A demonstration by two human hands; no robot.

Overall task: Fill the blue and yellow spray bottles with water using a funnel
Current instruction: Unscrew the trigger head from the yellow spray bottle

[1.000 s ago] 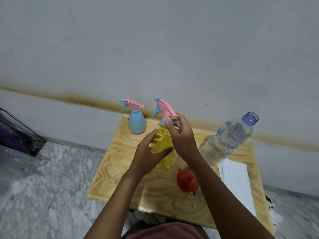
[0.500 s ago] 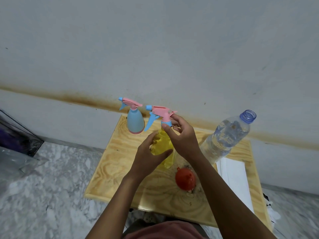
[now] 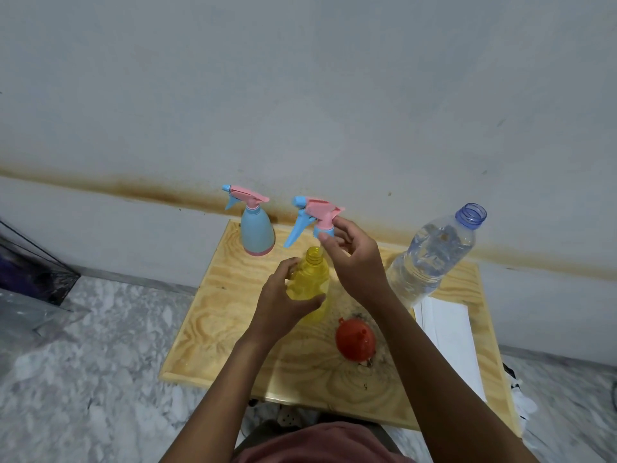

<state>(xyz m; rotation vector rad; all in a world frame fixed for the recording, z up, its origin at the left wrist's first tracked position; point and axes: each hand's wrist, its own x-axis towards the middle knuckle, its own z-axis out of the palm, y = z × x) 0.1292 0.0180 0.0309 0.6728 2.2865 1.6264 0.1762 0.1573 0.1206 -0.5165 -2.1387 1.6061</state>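
My left hand [image 3: 283, 304] grips the body of the yellow spray bottle [image 3: 312, 279], which stands on the wooden table [image 3: 213, 329] with its threaded neck bare. My right hand [image 3: 354, 259] holds the pink and blue spray head [image 3: 314, 217] just above that neck, lifted off it. The blue spray bottle [image 3: 256, 230] stands capped at the table's back left. A red funnel [image 3: 354, 339] lies mouth down in front of the yellow bottle. A large clear water bottle [image 3: 430, 259], uncapped and holding water, stands at the right.
A white sheet of paper [image 3: 450, 342] lies along the table's right side. The table stands against a grey wall with a rust-coloured stain. Marble floor surrounds it, with a dark container [image 3: 30, 272] at the far left.
My right hand has turned the spray head round on the yellow bottle and lifted it clear of the neck. My left hand has kept hold of the bottle.
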